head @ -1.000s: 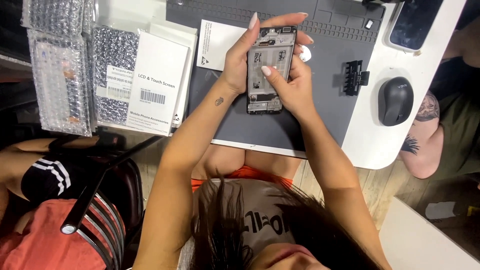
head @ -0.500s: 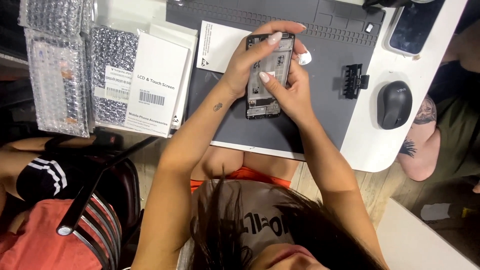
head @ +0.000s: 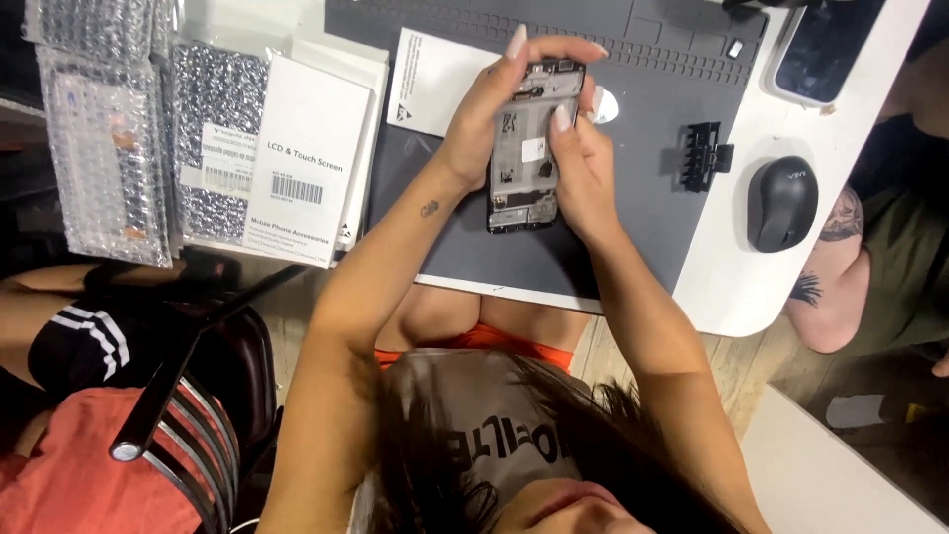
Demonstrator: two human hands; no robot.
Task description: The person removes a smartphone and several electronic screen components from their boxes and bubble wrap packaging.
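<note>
An opened phone frame (head: 527, 158), its inner parts showing, is held upright above a dark grey work mat (head: 633, 188). My left hand (head: 484, 119) wraps its left edge and top, fingers curled over the upper end. My right hand (head: 581, 168) grips the right edge, with the thumb pressed on the upper inside of the frame. A small white round piece (head: 604, 104) lies on the mat just right of my fingers.
A white card (head: 430, 79) lies on the mat at left. White boxes (head: 301, 158) and bubble-wrap bags (head: 109, 138) sit further left. A black clip (head: 705, 155), a black mouse (head: 781, 203) and a dark phone (head: 820, 49) are at right. Other people sit on both sides.
My hands lowered the phone frame slightly toward the mat, and my left fingers closed over its top end. My right thumb slid up along the inside.
</note>
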